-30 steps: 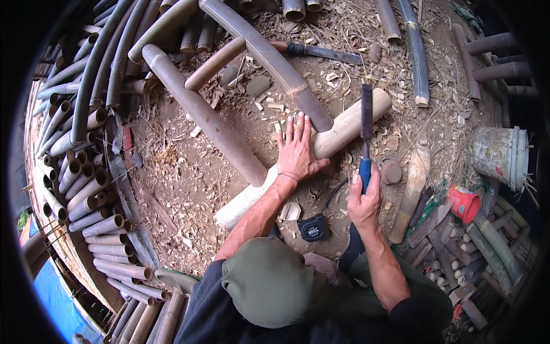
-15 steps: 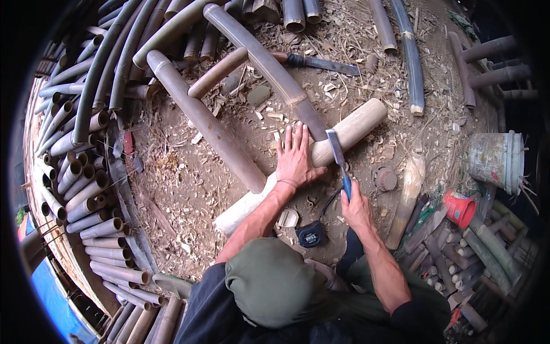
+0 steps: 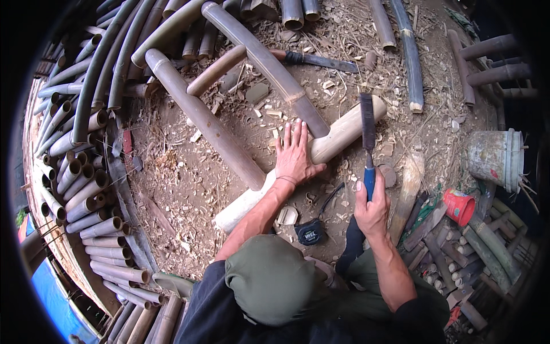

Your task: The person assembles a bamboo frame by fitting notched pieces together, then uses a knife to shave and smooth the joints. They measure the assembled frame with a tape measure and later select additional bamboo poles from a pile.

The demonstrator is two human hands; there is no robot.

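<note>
A pale, stripped bamboo pole (image 3: 350, 127) lies slantwise before me, rising to the right. Joined to it are two darker bamboo poles (image 3: 215, 126), with a short bamboo rung (image 3: 216, 70) between them. My left hand (image 3: 294, 159) rests flat on the pale pole between the two joints, fingers spread and pointing away. In my right hand (image 3: 372, 211) is a chisel (image 3: 368, 132), gripped by its blue handle. Its wide dark blade points away from me and overlaps the pale pole's right end in view; whether it touches cannot be made out.
A machete (image 3: 326, 62) lies beyond the frame among wood chips. Close by me sits a black tape measure (image 3: 310, 231). Stacked bamboo (image 3: 103, 229) lines the left side. A red cup (image 3: 459, 207), a grey bucket (image 3: 498, 159) and bamboo offcuts (image 3: 441, 252) lie to the right.
My right hand has shifted right and slightly nearer to me. The chisel has swung from the right-hand joint to near the pale pole's right end. My left hand stays in place.
</note>
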